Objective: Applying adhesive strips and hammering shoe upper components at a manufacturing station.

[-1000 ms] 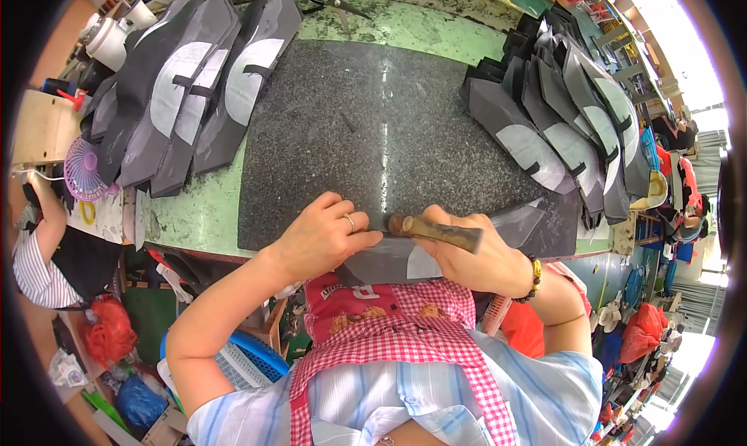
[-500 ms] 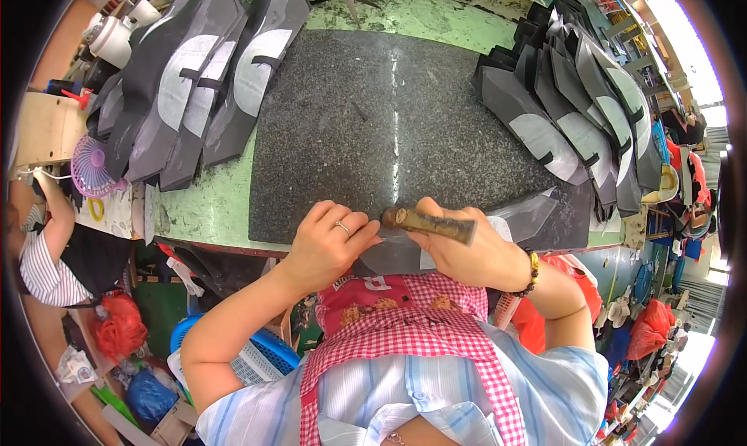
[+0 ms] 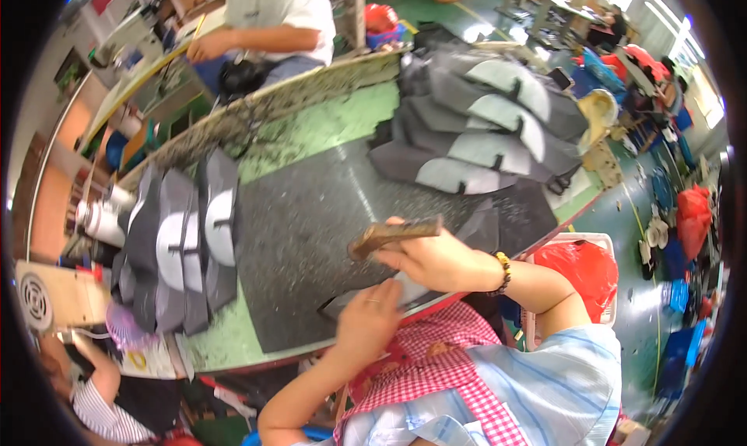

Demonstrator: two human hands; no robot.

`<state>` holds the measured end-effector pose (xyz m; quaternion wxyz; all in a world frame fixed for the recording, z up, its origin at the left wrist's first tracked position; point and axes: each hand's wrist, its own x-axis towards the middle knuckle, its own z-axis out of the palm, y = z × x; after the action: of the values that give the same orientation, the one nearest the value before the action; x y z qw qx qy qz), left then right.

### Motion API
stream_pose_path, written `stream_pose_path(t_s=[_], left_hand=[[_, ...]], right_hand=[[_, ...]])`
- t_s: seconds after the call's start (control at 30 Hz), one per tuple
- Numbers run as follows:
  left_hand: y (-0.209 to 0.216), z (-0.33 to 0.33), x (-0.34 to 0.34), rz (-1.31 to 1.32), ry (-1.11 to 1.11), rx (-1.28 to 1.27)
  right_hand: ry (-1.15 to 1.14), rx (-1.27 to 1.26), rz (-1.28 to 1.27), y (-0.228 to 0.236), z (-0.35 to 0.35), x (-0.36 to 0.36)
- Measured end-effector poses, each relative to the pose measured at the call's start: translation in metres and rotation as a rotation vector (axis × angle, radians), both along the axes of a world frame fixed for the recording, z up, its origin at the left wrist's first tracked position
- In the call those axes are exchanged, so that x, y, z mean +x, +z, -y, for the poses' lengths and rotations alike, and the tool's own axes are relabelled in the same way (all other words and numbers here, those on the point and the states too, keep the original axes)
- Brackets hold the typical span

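Note:
A hammer with a worn brown surface is gripped in my right hand. Its rounded dark end points left, above the black work mat. Under the hammer, along the near edge of the mat, lies a dark grey sheet piece with a pale patch. My left hand is closed on this piece, its fingertips pressed together near the pale patch. The fingers partly hide the piece. Another grey sheet piece rests on the mat beyond my right hand.
Overlapping grey pieces with pale half-round patches form a right pile and a left pile. Another person sits across the green table; a striped sleeve shows at lower left. A basket with a red bag stands at right.
The view has turned, bringing the person across the table into sight. My left hand has come down onto the grey piece, and the hammer now shows above the mat, still in my right hand.

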<state>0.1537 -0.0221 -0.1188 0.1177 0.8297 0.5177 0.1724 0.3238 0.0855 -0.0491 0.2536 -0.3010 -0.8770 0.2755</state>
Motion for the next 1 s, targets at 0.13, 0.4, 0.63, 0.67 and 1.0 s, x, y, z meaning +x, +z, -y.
stream_pose_path(t_s=[0.13, 0.4, 0.63, 0.67, 1.0], left_hand=[[0.069, -0.052, -0.093, 0.173, 0.315, -0.133], [-0.004, -0.017, -0.372, -0.463, 0.917, 0.431], [0.093, -0.158, -0.052, 0.047, 0.247, 0.498], [0.11, -0.17, -0.004, -0.009, 0.067, 0.554], [0.151, -0.261, 0.186, -0.134, -0.514, 0.481]], right_hand=[[-0.347, -0.05, -0.067, 0.039, -0.011, 0.067], [-0.891, -0.089, -0.548, 0.055, -0.022, 0.189], [-1.057, 0.55, -0.002, 0.071, -0.109, 0.277], [-1.094, 0.471, 0.061, 0.074, -0.121, 0.274], [-0.849, 0.155, -0.109, 0.083, -0.064, 0.217]])
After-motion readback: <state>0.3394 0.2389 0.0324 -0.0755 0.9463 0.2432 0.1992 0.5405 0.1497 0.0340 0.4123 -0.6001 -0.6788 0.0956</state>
